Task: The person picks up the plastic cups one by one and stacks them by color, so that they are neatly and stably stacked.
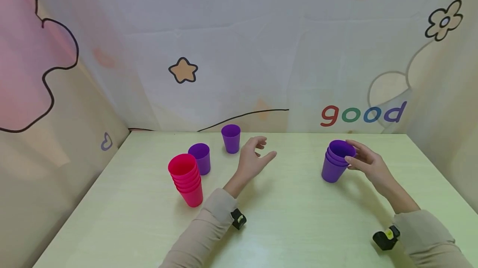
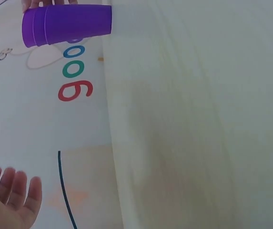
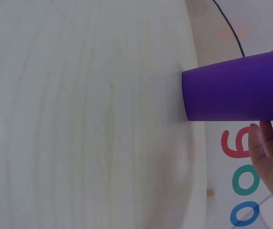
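Nested purple cups (image 1: 334,168) stand at the table's right, slightly tilted in the head view. My right hand (image 1: 373,172) holds them near the rims, thumb in front and fingers behind; the right wrist view shows its fingers (image 3: 269,143) against the purple cup side (image 3: 236,90). In the left wrist view the same stack (image 2: 74,23) shows several rims. My left hand (image 1: 252,162) hangs over the middle of the table with nothing in it, fingers loosely bent and thumb apart; its fingers (image 2: 17,188) are relaxed in the left wrist view. Whether the stack's base touches the table is clear: it rests there.
A stack of red cups (image 1: 190,185) stands at the left. A single purple cup (image 1: 201,161) is just behind it, and another purple cup (image 1: 231,140) stands near the table's back edge, left of my left hand. A printed cloth (image 1: 239,69) hangs behind the table (image 1: 291,226).
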Demonstrator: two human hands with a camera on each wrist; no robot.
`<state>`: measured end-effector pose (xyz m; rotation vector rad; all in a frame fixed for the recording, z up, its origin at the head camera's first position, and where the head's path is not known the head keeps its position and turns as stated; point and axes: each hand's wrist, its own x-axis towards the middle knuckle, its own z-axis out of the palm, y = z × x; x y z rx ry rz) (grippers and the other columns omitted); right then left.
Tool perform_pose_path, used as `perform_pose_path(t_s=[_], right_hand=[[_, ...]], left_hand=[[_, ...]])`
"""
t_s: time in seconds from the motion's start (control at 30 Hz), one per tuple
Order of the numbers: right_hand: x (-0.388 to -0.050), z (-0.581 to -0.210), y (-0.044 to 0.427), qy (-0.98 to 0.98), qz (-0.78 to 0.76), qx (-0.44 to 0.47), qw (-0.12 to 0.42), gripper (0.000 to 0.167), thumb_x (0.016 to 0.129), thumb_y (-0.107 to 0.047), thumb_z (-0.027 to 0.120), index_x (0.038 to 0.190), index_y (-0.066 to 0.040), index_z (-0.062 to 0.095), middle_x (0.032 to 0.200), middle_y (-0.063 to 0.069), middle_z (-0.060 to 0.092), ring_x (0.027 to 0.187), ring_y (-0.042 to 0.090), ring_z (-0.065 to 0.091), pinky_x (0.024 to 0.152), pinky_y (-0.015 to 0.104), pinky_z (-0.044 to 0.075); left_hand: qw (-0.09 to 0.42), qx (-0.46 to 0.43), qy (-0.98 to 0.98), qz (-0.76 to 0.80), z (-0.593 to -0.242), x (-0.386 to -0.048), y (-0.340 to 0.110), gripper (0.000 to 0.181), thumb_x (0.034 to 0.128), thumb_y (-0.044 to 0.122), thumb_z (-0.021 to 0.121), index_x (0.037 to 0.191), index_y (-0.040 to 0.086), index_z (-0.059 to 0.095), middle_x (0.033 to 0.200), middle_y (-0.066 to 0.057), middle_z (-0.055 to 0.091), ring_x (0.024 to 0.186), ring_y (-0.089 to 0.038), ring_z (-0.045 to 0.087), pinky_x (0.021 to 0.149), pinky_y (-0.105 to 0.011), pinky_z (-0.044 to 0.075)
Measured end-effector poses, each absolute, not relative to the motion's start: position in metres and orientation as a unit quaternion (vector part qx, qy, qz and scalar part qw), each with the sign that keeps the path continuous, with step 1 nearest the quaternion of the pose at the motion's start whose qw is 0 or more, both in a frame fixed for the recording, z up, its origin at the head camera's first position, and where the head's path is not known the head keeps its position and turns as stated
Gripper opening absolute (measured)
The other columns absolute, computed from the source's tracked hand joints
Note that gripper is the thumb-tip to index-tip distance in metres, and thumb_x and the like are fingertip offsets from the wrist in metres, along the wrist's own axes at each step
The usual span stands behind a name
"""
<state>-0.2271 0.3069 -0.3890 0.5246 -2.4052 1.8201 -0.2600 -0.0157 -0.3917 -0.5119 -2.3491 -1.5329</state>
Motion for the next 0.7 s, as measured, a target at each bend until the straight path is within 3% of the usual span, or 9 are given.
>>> perform_pose_path(t_s=[0.33, 0.53, 0.7], right_hand=[[-0.228, -0.391, 0.306, -0.767, 0.615, 0.179, 0.042, 0.044, 0.093, -0.003, 0.049, 0.135, -0.013, 0.041, 0.108, -0.015, 0.056, 0.089, 0.001, 0.057, 0.07, 0.018, 0.05], [-0.228, -0.391, 0.305, -0.762, 0.62, 0.179, 0.039, 0.045, 0.093, -0.003, 0.049, 0.136, -0.011, 0.04, 0.108, -0.014, 0.056, 0.089, 0.001, 0.057, 0.071, 0.019, 0.05], [-0.229, -0.391, 0.305, -0.767, 0.616, 0.174, 0.041, 0.045, 0.093, -0.004, 0.049, 0.136, -0.011, 0.04, 0.108, -0.015, 0.056, 0.089, 0.001, 0.057, 0.07, 0.018, 0.05]], left_hand=[[0.222, -0.083, -0.785, -0.573, -0.395, -0.268, -0.032, 0.04, 0.0761, 0.012, 0.072, 0.11, -0.002, 0.056, 0.098, -0.012, 0.058, 0.09, -0.024, 0.054, 0.067, -0.028, 0.047], [0.266, -0.023, -0.766, -0.585, -0.396, -0.274, -0.041, 0.043, 0.0746, 0.013, 0.073, 0.111, -0.003, 0.055, 0.1, -0.014, 0.056, 0.094, -0.031, 0.052, 0.08, -0.039, 0.045], [0.289, 0.028, -0.77, -0.568, -0.396, -0.277, -0.042, 0.05, 0.0729, 0.016, 0.074, 0.114, -0.003, 0.053, 0.107, -0.016, 0.053, 0.099, -0.028, 0.047, 0.086, -0.04, 0.04]])
